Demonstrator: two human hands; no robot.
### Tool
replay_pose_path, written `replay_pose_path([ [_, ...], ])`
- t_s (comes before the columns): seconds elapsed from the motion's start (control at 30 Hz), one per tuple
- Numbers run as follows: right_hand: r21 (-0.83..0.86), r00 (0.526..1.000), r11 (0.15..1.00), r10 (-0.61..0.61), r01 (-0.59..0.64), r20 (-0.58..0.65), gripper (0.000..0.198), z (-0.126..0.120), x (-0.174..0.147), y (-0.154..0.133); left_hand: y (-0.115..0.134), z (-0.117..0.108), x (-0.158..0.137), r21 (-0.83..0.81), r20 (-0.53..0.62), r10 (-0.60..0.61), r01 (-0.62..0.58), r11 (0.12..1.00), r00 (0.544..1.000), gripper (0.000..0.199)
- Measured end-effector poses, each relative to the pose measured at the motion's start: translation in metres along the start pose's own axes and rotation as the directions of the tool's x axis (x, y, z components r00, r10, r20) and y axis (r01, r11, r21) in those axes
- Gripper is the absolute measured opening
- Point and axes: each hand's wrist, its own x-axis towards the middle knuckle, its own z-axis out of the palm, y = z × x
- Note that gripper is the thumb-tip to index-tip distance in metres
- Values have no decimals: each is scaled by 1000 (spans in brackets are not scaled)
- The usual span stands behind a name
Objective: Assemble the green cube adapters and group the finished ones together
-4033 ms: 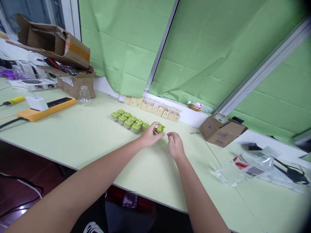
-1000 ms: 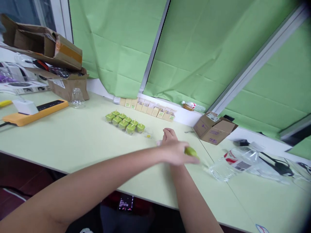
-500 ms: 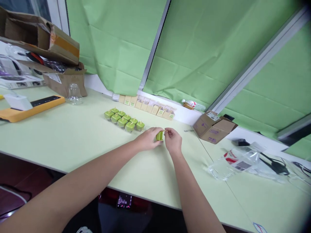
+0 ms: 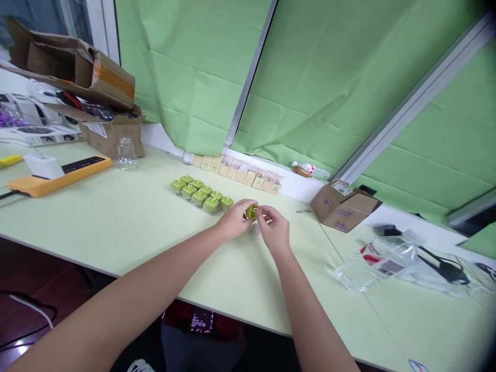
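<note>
My left hand (image 4: 234, 219) grips a small green square lid (image 4: 251, 211) above the table, its fingers curled around the sides. My right hand (image 4: 274, 226) meets it from the right, thumb and fingertips pinched at a thin pale cord on the lid; the fingers partly hide the cord. Just below the hands lies a small pale round piece (image 4: 255, 228), too blurred to name. Left of my hands stand several small clear jars with green lids (image 4: 199, 197) in close rows, each topped by a pale loop.
Small tan boxes (image 4: 236, 169) line the wall. A plastic bottle (image 4: 310, 169) lies behind them. At right are a cardboard box (image 4: 341, 206) and clear plastic packaging (image 4: 377, 262). An orange power strip (image 4: 65, 175), a clear jar (image 4: 126, 155) and stacked cartons (image 4: 112, 132) occupy the left.
The green lid has turned in my left hand, with its top now toward me. My right fingers have closed in against it. The camera view has shifted slightly.
</note>
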Motion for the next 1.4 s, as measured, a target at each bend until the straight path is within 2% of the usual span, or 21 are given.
replay_pose_path([
  [0.17,-111,1000,994,-14,13,-3,19,3,-5,-8,1,3,-1,-2,-4,3,-3,1000,1000,50],
  [0.43,-196,995,979,32,-51,-99,16,6,-6,-11,7,4,-2,-17,-13,24,-24,1000,1000,53],
  [0.63,-189,999,982,32,-30,6,17,4,-6,-10,5,3,-5,-13,7,38,-38,999,999,52],
  [1.03,-126,998,990,-60,63,26,18,8,-7,-1,5,4,-7,17,19,48,-49,999,999,54],
  [1.2,-179,984,976,-94,120,150,20,5,-6,-2,0,1,-7,34,47,37,-39,999,998,53],
  [1.4,-248,969,964,-32,95,244,22,0,-4,-8,-1,1,-7,54,63,-3,0,999,998,52],
])
